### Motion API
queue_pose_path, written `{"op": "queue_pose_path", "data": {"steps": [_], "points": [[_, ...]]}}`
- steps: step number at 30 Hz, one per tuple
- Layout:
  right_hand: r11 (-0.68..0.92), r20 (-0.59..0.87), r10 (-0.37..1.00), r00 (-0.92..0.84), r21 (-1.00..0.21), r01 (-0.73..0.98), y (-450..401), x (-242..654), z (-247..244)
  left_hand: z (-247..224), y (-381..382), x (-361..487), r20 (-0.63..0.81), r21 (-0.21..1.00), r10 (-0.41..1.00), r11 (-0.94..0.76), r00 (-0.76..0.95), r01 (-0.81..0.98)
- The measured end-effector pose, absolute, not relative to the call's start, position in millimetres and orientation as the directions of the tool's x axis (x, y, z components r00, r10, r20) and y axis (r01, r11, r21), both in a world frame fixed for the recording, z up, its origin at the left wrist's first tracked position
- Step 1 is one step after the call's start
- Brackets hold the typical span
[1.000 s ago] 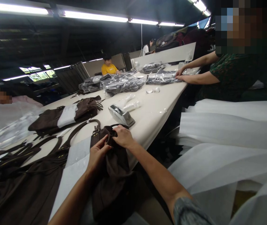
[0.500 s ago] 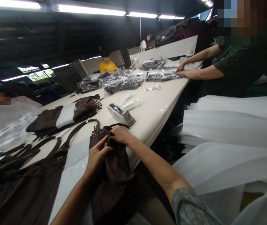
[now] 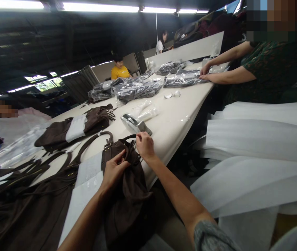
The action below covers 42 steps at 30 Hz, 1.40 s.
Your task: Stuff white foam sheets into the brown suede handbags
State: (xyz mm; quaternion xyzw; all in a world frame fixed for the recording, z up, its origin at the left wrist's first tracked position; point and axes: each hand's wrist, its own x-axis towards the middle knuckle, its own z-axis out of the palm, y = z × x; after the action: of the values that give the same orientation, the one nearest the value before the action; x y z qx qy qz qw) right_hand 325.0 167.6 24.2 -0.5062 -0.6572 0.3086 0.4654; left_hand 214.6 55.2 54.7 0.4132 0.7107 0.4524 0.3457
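A dark brown bag [image 3: 135,188] with a white paper band [image 3: 85,190] round it lies at the near table edge. My left hand [image 3: 114,169] pinches a cord or strap near the bag's top. To its right, my right hand [image 3: 145,144] has its fingers closed on a dark strap of the same bag. A grey tape dispenser [image 3: 135,124] stands just beyond my right hand. Another brown bag [image 3: 96,120] with a white band lies farther back on the left.
White foam sheets [image 3: 258,139] are stacked at the right. Plastic-wrapped bags [image 3: 138,91] lie across the white table [image 3: 174,115]. A co-worker's hands [image 3: 205,71] touch one wrapped bag. More brown bags [image 3: 33,205] fill the near left. Other people are at left and back.
My right hand has moved right and slightly up, away from my left hand, with the strap drawn outward. My left hand stays at the bag's top. The view has shifted slightly.
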Motion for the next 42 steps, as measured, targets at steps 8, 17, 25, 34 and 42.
{"op": "queue_pose_path", "data": {"steps": [8,17,25,34,42], "points": [[-0.453,-0.189,0.726,-0.661,-0.855,-0.253,61,385,14,57,58,217,-0.032,0.821,0.933,0.230,-0.360,0.523],[0.039,0.010,0.961,-0.275,-0.994,0.102,-24,405,10,49,67,251,0.120,0.344,0.941,0.259,-0.316,0.903],[0.102,0.094,0.994,-0.048,-0.971,0.218,-44,393,-20,41,74,260,0.195,0.277,0.922,0.276,-0.335,0.920],[0.371,0.348,0.927,-0.141,-0.908,0.195,-39,393,17,39,75,237,0.206,0.469,0.893,0.270,-0.401,0.841],[-0.050,-0.047,0.966,-0.252,-0.999,-0.006,-20,401,1,43,77,247,0.189,0.469,0.882,0.305,-0.432,0.829]]}}
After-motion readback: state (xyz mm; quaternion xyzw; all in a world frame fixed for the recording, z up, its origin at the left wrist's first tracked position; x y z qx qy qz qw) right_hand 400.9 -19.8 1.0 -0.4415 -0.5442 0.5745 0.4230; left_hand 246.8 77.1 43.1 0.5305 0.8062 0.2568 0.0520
